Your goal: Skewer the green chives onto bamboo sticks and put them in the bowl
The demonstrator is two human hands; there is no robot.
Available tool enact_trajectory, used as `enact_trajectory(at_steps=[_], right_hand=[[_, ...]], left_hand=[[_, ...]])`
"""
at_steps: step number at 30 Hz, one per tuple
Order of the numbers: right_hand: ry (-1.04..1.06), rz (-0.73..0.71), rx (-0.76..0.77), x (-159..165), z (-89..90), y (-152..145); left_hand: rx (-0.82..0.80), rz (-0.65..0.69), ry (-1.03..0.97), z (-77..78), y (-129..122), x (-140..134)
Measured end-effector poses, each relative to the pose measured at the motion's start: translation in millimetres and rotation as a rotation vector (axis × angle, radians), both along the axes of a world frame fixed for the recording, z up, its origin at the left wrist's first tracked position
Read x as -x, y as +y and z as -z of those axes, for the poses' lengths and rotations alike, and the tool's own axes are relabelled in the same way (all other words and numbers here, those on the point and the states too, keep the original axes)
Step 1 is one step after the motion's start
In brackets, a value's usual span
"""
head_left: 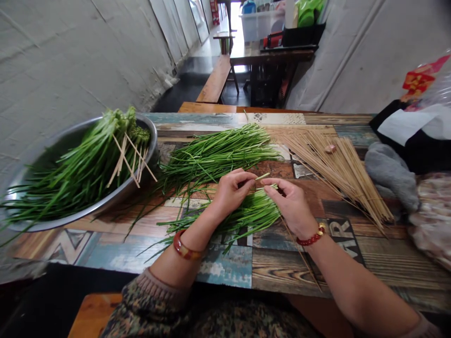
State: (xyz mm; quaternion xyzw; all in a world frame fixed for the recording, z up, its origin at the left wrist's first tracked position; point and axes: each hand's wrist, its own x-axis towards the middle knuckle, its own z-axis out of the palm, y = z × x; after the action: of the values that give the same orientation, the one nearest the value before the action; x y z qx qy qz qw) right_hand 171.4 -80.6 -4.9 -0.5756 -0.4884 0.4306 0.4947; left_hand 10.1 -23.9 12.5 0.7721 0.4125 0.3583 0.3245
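Over a small bunch of garlic chives (246,217) on the table, my two hands are close together. My left hand (230,191) is closed, its thumb and forefinger pinching a chive stalk whose pale end (262,176) points to the right. My right hand (296,206) is also closed, fingertips at the pale chive ends; exactly what lies between them is partly hidden. From beneath it, thin bamboo skewers (306,264) slant toward the table's front edge. Behind my hands lies a larger pile of loose chives (221,152).
A metal basin (153,136) at left holds chives with skewers (123,157) through them. Loose bamboo skewers (355,180) fan out at right, a garlic clove (330,149) on top. Beyond are a grey cloth (389,171) and a clear bag (433,216).
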Motion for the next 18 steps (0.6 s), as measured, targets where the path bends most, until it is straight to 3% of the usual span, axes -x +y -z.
enact_trajectory(at_steps=[18], right_hand=[[0.026,-0.020,-0.036,-0.6,1.2,-1.1]], left_hand=[[-0.007,-0.009,-0.037,-3.3,-1.3,-0.8]])
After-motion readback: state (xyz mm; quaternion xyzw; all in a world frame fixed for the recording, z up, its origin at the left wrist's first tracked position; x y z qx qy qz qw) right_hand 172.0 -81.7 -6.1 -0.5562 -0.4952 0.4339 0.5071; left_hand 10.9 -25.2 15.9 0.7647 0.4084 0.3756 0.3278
